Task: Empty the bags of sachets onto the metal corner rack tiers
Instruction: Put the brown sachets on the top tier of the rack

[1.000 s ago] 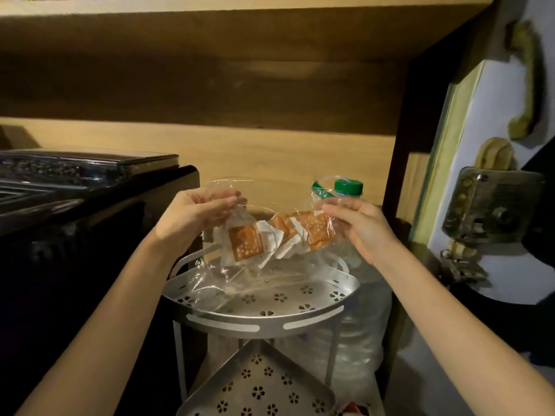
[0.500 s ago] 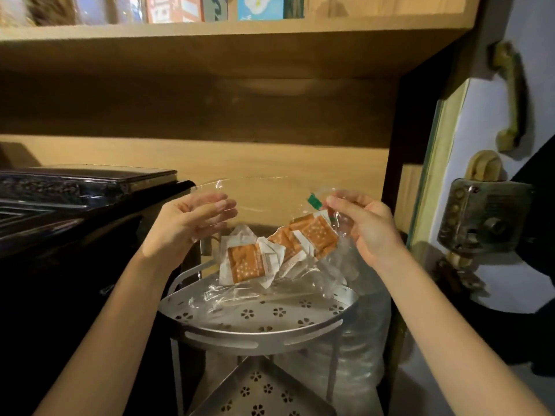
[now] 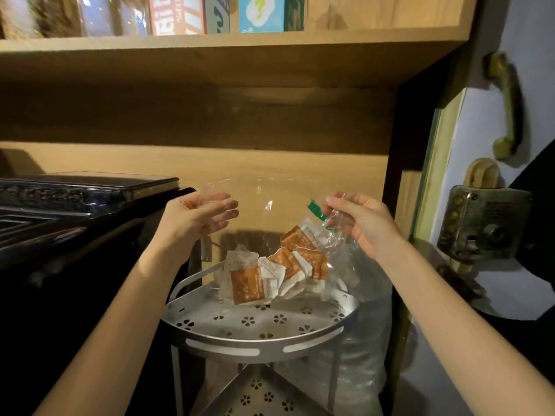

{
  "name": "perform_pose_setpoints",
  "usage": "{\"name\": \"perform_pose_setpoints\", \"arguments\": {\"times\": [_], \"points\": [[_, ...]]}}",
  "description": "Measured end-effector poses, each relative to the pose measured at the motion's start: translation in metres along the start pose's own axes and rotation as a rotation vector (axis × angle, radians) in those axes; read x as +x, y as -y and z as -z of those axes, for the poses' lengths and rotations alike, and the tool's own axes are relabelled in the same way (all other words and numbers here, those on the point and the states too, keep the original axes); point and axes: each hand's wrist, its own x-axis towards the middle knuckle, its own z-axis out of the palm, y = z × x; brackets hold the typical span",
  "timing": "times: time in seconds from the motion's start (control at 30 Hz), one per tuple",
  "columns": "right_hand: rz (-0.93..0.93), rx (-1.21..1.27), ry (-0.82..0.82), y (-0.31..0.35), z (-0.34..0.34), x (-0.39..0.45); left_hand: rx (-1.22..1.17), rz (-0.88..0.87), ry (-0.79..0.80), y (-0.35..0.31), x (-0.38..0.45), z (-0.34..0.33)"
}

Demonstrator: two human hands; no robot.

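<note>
While the clear plastic bag (image 3: 264, 205) is pinched by left hand (image 3: 196, 216) and right hand (image 3: 360, 222), orange-and-white paper sachets (image 3: 270, 271) are tipped onto the perforated metal corner rack's top tier (image 3: 258, 328); a further shake is judged needed.

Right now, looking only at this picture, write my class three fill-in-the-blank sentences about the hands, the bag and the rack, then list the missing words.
1. The right hand pinches the clear bag near its ______ seal strip.
2. The sachets are orange and ______.
3. The sachets hang above the ______ tier of the metal rack.

Missing words: green; white; top
</note>
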Motion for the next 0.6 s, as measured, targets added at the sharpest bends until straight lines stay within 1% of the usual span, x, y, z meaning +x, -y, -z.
{"name": "perform_pose_setpoints", "arguments": {"times": [0.1,0.23,0.3,0.43,0.53,0.6], "points": [[-0.127,0.088,0.107,-0.017,0.011,-0.001,-0.028,0.048,-0.027,0.013,-0.002,-0.002],[-0.297,0.023,0.236,-0.044,0.025,-0.01,-0.07,0.059,-0.038,0.021,-0.005,-0.005],[-0.324,0.029,0.209,-0.053,0.027,-0.015,-0.093,0.057,-0.054,0.022,-0.005,-0.005],[-0.205,0.077,0.076,-0.055,0.027,-0.02,-0.035,0.091,-0.072,0.028,-0.01,0.002],[-0.186,0.07,0.054,-0.055,0.026,-0.021,-0.001,0.184,-0.075,0.04,-0.022,0.009],[-0.189,0.07,0.046,-0.056,0.026,-0.022,0.044,0.19,-0.059,0.049,-0.032,0.011]]}}
